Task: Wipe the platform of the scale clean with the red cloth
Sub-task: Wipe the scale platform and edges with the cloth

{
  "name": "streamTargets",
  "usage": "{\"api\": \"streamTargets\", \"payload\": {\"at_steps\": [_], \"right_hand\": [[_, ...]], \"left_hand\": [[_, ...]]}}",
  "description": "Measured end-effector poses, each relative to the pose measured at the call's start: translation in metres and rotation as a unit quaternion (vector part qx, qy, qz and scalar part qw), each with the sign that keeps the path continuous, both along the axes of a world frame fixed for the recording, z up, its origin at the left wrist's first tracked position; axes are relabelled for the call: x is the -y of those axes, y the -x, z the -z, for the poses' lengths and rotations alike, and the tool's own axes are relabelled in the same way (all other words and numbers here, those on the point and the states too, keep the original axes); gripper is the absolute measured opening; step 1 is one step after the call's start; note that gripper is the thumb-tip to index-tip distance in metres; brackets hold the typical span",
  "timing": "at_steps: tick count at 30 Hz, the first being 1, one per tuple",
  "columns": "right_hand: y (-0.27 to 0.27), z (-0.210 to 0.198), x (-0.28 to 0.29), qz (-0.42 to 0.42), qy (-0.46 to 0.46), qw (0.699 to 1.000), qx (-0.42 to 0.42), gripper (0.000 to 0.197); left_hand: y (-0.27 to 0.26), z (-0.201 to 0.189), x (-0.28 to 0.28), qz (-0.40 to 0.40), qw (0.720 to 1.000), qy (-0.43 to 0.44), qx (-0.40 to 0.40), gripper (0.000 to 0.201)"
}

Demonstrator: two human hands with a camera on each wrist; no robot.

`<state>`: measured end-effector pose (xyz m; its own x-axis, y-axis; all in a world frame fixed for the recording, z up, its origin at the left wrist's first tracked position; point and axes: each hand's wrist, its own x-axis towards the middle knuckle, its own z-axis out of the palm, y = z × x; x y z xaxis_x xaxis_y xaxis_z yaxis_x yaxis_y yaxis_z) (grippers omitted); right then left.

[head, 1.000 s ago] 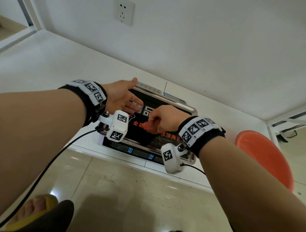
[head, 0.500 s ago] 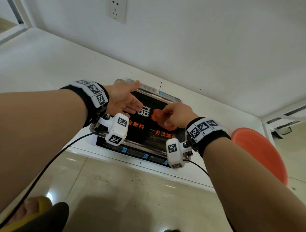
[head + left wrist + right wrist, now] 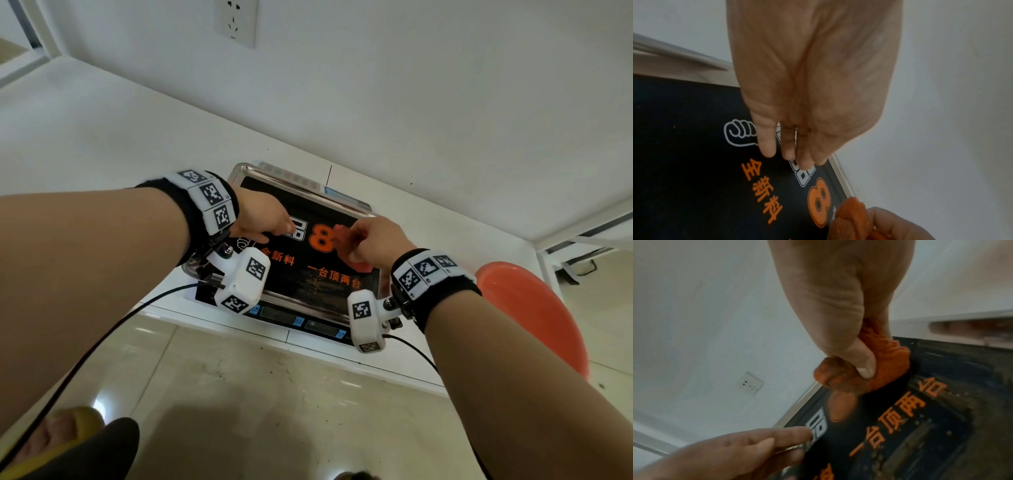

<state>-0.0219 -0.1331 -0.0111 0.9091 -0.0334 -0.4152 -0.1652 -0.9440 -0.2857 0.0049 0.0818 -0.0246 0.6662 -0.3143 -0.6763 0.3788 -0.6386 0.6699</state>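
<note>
Our right hand (image 3: pixel 371 240), fingers clamped on the bunched red cloth (image 3: pixel 881 368), has carried it from the near middle to the far right of the black printed metal scale platform (image 3: pixel 308 287), so wiping continues. Our left hand (image 3: pixel 263 219) lies flat, fingers straight, steadying the platform. Most of the cloth stays hidden under our fist.

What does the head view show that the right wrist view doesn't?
Only head: the scale's front display strip, an orange stool, and the floor.
Only right wrist: the thumb pinching the bunched cloth, and gritty smears on the platform's near part.
Both: the left hand with fingers straight on the platform, the right hand gripping the cloth, the wall socket.
</note>
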Motion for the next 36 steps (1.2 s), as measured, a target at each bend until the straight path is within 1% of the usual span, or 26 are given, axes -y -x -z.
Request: {"api": "streamTargets", "payload": {"at_steps": [2, 3, 5, 7, 8, 10, 12, 15, 17, 19, 20, 21, 22, 24, 25, 29, 31, 33, 34, 36], "right_hand": [[0.001, 0.000, 0.001, -0.021, -0.004, 0.998, -0.060, 0.041], [0.001, -0.002, 0.002, -0.013, -0.025, 0.998, -0.064, 0.041], [-0.003, -0.008, 0.006, 0.017, -0.068, 0.997, -0.015, 0.034], [-0.008, -0.013, 0.010, 0.040, -0.085, 0.995, 0.042, 0.032], [-0.010, -0.013, 0.012, 0.049, -0.087, 0.993, 0.059, 0.033], [-0.010, -0.009, 0.016, 0.059, -0.084, 0.992, 0.066, 0.033], [-0.006, 0.000, 0.017, 0.050, -0.045, 0.996, 0.061, 0.027], [-0.002, 0.004, 0.020, 0.025, 0.047, 0.997, 0.055, 0.019], [0.000, 0.002, 0.023, 0.021, 0.055, 0.998, -0.002, 0.025], [0.002, 0.001, 0.024, 0.031, -0.004, 0.997, -0.071, 0.034], [0.001, -0.001, 0.024, 0.043, -0.041, 0.995, -0.078, 0.034], [-0.001, -0.004, 0.024, 0.054, -0.066, 0.995, -0.058, 0.034], [-0.005, -0.005, 0.024, 0.066, -0.079, 0.994, -0.018, 0.034], [-0.013, -0.008, 0.025, 0.076, -0.070, 0.993, 0.050, 0.034], [-0.014, -0.006, 0.024, 0.069, -0.052, 0.994, 0.064, 0.033], [-0.002, 0.003, 0.024, 0.028, 0.020, 0.997, 0.063, 0.017], [0.004, 0.003, 0.026, 0.023, 0.048, 0.997, 0.058, 0.015], [0.009, 0.001, 0.027, 0.017, 0.076, 0.997, 0.020, 0.016], [0.011, 0.001, 0.026, 0.012, 0.081, 0.997, -0.015, 0.020], [0.013, 0.003, 0.027, 0.015, 0.048, 0.996, -0.078, 0.031]], "left_hand": [[0.003, -0.003, 0.004, 0.053, 0.997, -0.048, 0.033, 0.038], [0.005, -0.004, 0.006, 0.077, 0.993, -0.069, 0.057, 0.038], [0.006, -0.007, 0.009, 0.118, 0.979, -0.116, 0.121, 0.039], [0.006, -0.007, 0.008, 0.150, 0.962, -0.161, 0.160, 0.042], [0.004, -0.005, 0.006, 0.165, 0.954, -0.180, 0.171, 0.044], [0.002, -0.002, 0.005, 0.197, 0.936, -0.221, 0.191, 0.048], [0.001, 0.000, 0.003, 0.235, 0.916, -0.254, 0.205, 0.052], [0.003, -0.001, 0.003, 0.278, 0.892, -0.279, 0.224, 0.055], [0.004, -0.003, 0.003, 0.295, 0.882, -0.291, 0.223, 0.058], [0.005, -0.004, 0.003, 0.306, 0.877, -0.302, 0.214, 0.062], [0.005, -0.005, 0.003, 0.309, 0.875, -0.307, 0.210, 0.064], [0.006, -0.006, 0.004, 0.310, 0.874, -0.311, 0.208, 0.065], [0.007, -0.007, 0.004, 0.309, 0.874, -0.314, 0.206, 0.066], [0.008, -0.009, 0.005, 0.313, 0.870, -0.324, 0.199, 0.068], [0.008, -0.010, 0.005, 0.316, 0.868, -0.329, 0.195, 0.068], [0.009, -0.010, 0.006, 0.320, 0.865, -0.335, 0.191, 0.068], [0.009, -0.008, 0.006, 0.320, 0.865, -0.338, 0.185, 0.069], [0.010, -0.008, 0.007, 0.319, 0.865, -0.340, 0.185, 0.069], [0.010, -0.007, 0.007, 0.319, 0.865, -0.340, 0.185, 0.069], [0.010, -0.007, 0.007, 0.320, 0.864, -0.344, 0.182, 0.069]]}}
